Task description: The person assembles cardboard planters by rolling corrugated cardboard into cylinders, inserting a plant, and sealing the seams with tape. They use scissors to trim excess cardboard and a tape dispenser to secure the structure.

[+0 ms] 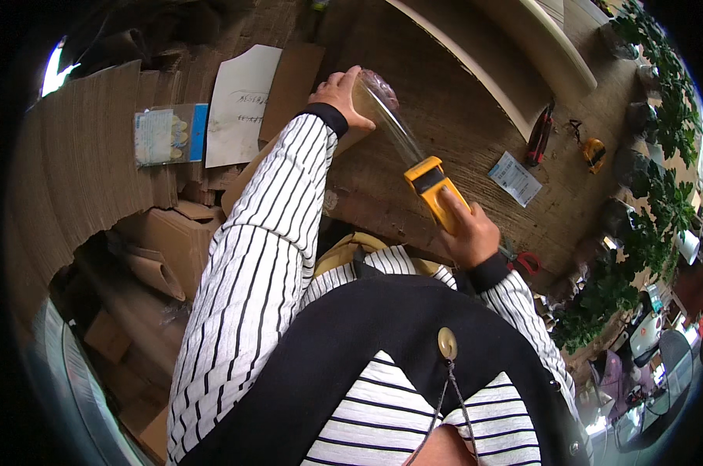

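My right hand (472, 233) is closed around a yellow tape dispenser (429, 184) with a dark band across it, thumb on its top. A strip of clear tape (400, 138) runs from its front edge toward the far left. At that end my left hand (340, 97) grips the tape, its thumb and fingers apart around the edge. A shiny, see-through, pinkish rounded thing (381, 87) lies beside those fingertips; its kind is unclear. A brown cardboard piece (353, 141) shows under my left hand, partly hidden by the sleeve.
Stacked flat cardboard (87, 155) fills the left, with a white paper sheet (243, 101) and a clear packet (165, 133) on it. On the wooden table (445, 101) lie a printed label (515, 179), red-handled tool (539, 136), tape measure (594, 154) and red-handled scissors (526, 262). Plants (662, 116) line the right.
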Demonstrator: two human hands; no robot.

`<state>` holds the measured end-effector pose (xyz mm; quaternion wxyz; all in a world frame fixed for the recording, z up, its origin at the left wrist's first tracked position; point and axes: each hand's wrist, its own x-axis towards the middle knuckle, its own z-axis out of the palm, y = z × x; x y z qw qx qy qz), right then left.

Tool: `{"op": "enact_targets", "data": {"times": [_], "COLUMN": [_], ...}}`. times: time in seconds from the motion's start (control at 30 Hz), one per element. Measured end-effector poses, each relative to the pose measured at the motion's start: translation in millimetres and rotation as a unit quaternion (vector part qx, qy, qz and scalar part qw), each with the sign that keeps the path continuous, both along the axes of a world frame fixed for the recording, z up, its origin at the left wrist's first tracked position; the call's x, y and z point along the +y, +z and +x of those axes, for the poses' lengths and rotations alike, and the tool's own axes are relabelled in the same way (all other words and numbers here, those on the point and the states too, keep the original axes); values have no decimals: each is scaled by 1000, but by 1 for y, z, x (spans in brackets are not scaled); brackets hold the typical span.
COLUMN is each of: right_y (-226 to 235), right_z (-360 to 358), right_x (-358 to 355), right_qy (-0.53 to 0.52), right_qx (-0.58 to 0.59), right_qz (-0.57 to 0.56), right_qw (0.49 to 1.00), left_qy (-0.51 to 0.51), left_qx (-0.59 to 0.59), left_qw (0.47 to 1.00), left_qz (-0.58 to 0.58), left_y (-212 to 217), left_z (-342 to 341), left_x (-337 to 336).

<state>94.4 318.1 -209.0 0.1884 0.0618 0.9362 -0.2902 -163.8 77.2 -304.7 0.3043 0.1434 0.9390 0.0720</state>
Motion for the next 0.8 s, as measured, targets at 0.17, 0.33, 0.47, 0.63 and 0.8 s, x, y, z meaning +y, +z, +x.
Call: {"op": "enact_targets", "data": {"times": [0.17, 0.33, 0.47, 0.63, 0.8], "right_y": [-75, -68, -74, -20, -23], "right_z": [-77, -133, -76, 79, 118], "right_x": [-20, -46, -19, 12, 6], "right_qy": [43, 54, 20, -65, -101], "right_qx": [-79, -106, 5, -6, -1], "right_qz": [36, 51, 13, -19, -12], "right_qw": [995, 992, 1000, 998, 995], "left_qy": [-22, -38, -28, -23, -118], "left_qx": [-20, -39, -226, -466, -275], "left_qw": [995, 983, 929, 802, 915], "left_qz": [98, 177, 291, 373, 270], "left_y": [-20, -47, -32, -62, -57], "left_z": [-28, -53, -36, 80, 111], "left_x": [-14, -35, -10, 42, 48]}}
